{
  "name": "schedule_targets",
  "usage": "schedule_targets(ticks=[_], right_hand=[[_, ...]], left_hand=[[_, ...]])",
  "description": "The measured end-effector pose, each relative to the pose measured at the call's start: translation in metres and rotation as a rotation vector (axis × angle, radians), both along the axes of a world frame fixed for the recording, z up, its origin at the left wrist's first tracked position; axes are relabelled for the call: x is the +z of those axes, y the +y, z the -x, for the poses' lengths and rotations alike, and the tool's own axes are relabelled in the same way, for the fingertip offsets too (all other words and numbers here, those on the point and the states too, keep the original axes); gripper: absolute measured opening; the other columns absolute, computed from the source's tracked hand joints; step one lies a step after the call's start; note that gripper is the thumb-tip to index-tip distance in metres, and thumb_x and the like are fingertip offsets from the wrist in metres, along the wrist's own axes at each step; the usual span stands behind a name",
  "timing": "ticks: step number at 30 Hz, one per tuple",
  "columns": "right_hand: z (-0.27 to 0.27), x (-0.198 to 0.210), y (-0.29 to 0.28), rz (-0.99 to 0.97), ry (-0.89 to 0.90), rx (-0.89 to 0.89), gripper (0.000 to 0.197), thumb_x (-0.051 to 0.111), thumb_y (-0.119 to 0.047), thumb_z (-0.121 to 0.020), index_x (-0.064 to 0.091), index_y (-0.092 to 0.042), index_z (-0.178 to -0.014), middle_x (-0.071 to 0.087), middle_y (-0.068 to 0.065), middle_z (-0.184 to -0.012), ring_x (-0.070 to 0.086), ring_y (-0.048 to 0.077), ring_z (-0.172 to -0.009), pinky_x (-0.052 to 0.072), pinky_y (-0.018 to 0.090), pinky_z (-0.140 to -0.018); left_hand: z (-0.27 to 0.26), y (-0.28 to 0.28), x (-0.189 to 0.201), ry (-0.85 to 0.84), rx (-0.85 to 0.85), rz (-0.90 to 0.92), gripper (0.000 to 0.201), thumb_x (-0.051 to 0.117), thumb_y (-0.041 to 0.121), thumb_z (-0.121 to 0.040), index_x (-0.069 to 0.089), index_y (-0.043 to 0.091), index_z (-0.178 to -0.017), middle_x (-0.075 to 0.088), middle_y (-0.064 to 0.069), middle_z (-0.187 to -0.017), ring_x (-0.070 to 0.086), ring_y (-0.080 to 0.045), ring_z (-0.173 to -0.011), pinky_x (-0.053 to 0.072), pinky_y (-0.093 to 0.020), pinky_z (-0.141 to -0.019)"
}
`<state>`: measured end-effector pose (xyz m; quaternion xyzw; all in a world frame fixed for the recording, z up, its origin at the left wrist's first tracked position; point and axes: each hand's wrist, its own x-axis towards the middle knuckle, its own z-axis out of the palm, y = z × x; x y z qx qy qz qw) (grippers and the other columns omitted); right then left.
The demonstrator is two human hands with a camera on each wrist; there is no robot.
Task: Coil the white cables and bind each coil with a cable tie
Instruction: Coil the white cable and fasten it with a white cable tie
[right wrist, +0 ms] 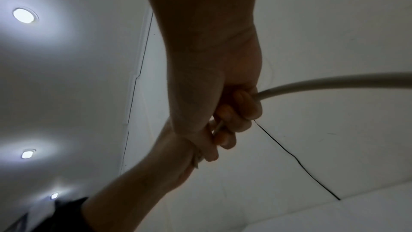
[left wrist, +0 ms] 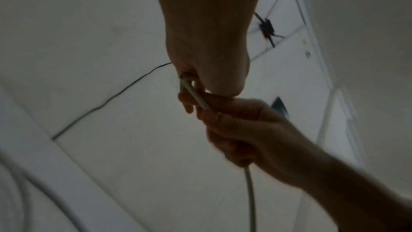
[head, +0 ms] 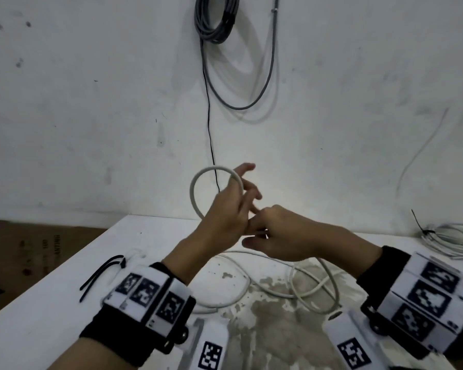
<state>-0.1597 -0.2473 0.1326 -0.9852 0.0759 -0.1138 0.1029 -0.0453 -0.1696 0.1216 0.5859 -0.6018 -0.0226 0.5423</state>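
My left hand [head: 229, 209] is raised over the white table [head: 64, 276] and holds one upright loop of the white cable [head: 195, 188], some fingers spread beyond it. My right hand [head: 275, 233] meets it from the right, fingers curled round the same cable. In the left wrist view the cable [left wrist: 194, 93] runs from my left hand [left wrist: 207, 59] into my right hand [left wrist: 245, 126] and hangs below. The right wrist view shows my right hand's fingers [right wrist: 243, 107] wrapped on the cable [right wrist: 334, 81]. The cable's loose remainder [head: 313, 287] lies in curves on the table.
Two black cable ties [head: 102, 273] lie on the table near my left wrist. A white coil bound with a black tie [head: 449, 241] sits at the right edge. Grey cable [head: 214, 20] and a thin black wire [head: 210, 134] hang on the wall behind.
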Motion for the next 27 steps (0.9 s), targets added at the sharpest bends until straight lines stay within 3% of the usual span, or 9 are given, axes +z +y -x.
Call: schedule_targets(ticks=[2,4,8,12,16,18,20,24,27], right_hand=[[0.001,0.001,-0.001,-0.021,0.017,-0.013,0.016,0.058,-0.017,-0.089,0.070,-0.012,-0.100,0.052,-0.007,-0.060,0.049,0.001,-0.055,0.035,0.016,-0.059],[0.005,-0.002,-0.002,-0.082,0.030,-0.014,0.024,0.059,-0.020,-0.089,0.066,-0.023,-0.112,0.055,-0.007,-0.061,0.050,0.000,-0.053,0.036,0.011,-0.057],[0.028,-0.001,-0.018,-0.301,-0.009,-0.135,0.016,0.060,-0.026,-0.090,0.062,-0.011,-0.090,0.055,-0.003,-0.054,0.046,0.007,-0.039,0.042,0.023,-0.046],[0.058,0.005,-0.047,-0.166,-0.078,-0.222,0.023,0.060,-0.039,-0.087,0.065,-0.021,-0.073,0.050,-0.003,-0.049,0.038,0.005,-0.040,0.033,0.014,-0.046],[0.059,0.014,-0.049,-0.128,-0.284,-0.196,0.017,0.060,-0.033,-0.087,0.071,-0.025,-0.076,0.039,-0.006,-0.043,0.031,0.008,-0.041,0.026,0.014,-0.045],[0.054,0.020,-0.049,-0.147,-0.373,-0.202,0.019,0.059,-0.030,-0.089,0.072,-0.024,-0.077,0.038,-0.005,-0.045,0.030,0.009,-0.042,0.026,0.015,-0.045],[0.049,0.023,-0.048,-0.135,-0.401,-0.233,0.021,0.058,-0.031,-0.089,0.072,-0.023,-0.075,0.039,-0.002,-0.047,0.030,0.010,-0.043,0.027,0.017,-0.045],[0.043,0.025,-0.051,-0.133,-0.413,-0.325,0.026,0.057,-0.036,-0.089,0.071,-0.023,-0.073,0.044,0.002,-0.050,0.039,0.014,-0.049,0.034,0.027,-0.054],[0.042,0.024,-0.051,-0.138,-0.363,-0.366,0.028,0.055,-0.039,-0.090,0.071,-0.021,-0.076,0.052,0.007,-0.053,0.043,0.017,-0.050,0.037,0.028,-0.057]], left_hand=[[-0.004,0.001,-0.007,-0.099,0.088,-0.147,0.037,0.033,0.020,-0.100,0.027,0.016,-0.136,0.063,-0.005,-0.077,0.062,-0.009,-0.060,0.054,-0.026,-0.063],[-0.010,0.001,-0.007,-0.223,0.242,-0.252,0.038,0.029,0.026,-0.101,0.026,0.015,-0.136,0.065,-0.019,-0.077,0.062,-0.029,-0.064,0.053,-0.043,-0.064],[-0.039,0.010,0.001,-0.285,0.446,-0.326,0.037,0.025,0.029,-0.101,0.029,0.011,-0.133,0.063,-0.024,-0.090,0.059,-0.035,-0.073,0.048,-0.043,-0.070],[-0.068,0.032,0.003,-0.306,0.533,-0.414,0.036,0.028,0.036,-0.099,0.043,0.006,-0.108,0.061,-0.020,-0.087,0.059,-0.035,-0.079,0.041,-0.037,-0.065],[-0.045,0.033,0.007,-0.350,0.279,-0.605,0.077,0.007,0.066,-0.080,0.056,0.006,-0.083,0.053,-0.004,-0.072,0.052,-0.019,-0.067,0.041,-0.028,-0.064],[-0.031,0.030,0.010,-0.143,0.044,-0.682,0.080,0.009,0.071,-0.079,0.057,0.007,-0.079,0.040,-0.004,-0.055,0.038,-0.015,-0.042,0.035,-0.021,-0.045],[-0.024,0.028,0.009,0.128,-0.246,-0.661,0.085,0.013,0.079,-0.074,0.055,0.005,-0.077,0.028,-0.001,-0.043,0.022,-0.012,-0.031,0.023,-0.018,-0.037],[-0.022,0.024,0.011,0.547,-0.517,-0.471,0.072,0.018,0.071,-0.080,0.052,0.009,-0.065,0.022,0.003,-0.037,0.014,-0.008,-0.027,0.010,-0.014,-0.036],[-0.026,0.025,0.014,0.684,-0.658,-0.497,0.049,0.035,0.049,-0.090,0.046,0.013,-0.059,0.028,0.004,-0.033,0.022,-0.006,-0.020,0.014,-0.008,-0.032]])
